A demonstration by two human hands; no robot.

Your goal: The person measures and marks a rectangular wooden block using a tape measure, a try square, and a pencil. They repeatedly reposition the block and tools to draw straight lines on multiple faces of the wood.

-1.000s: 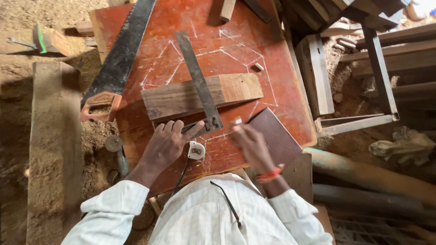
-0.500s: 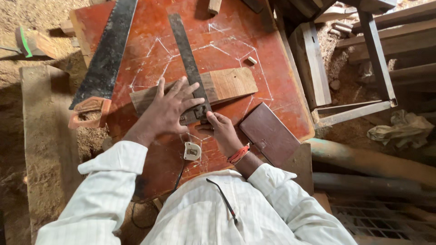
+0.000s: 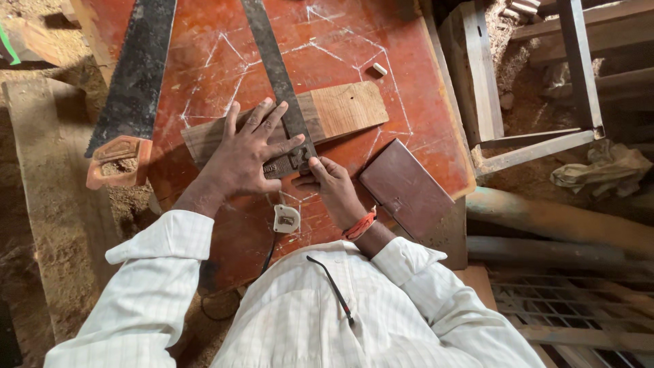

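Note:
A wooden block (image 3: 344, 109) lies across a red tabletop (image 3: 204, 61) marked with chalk lines. A metal try square (image 3: 272, 65) rests over the block, its blade running away from me and its stock at the block's near edge. My left hand (image 3: 245, 153) lies flat on the block with fingers spread, the thumb on the square's stock. My right hand (image 3: 332, 185) is pinched against the right end of the stock; whether it also holds something small is hidden.
A handsaw (image 3: 133, 75) with an orange handle lies at the left. A flat brown box (image 3: 405, 187) sits by my right wrist, a small white plug (image 3: 286, 219) on a black cord near me, and a chalk stub (image 3: 379, 69) farther off. Wooden frames (image 3: 538, 146), a rag (image 3: 599, 170) and pipes lie right.
My left hand moved up from the table's near edge onto the block and spread flat. My right hand came in from the right to the square's stock. The view shifted forward.

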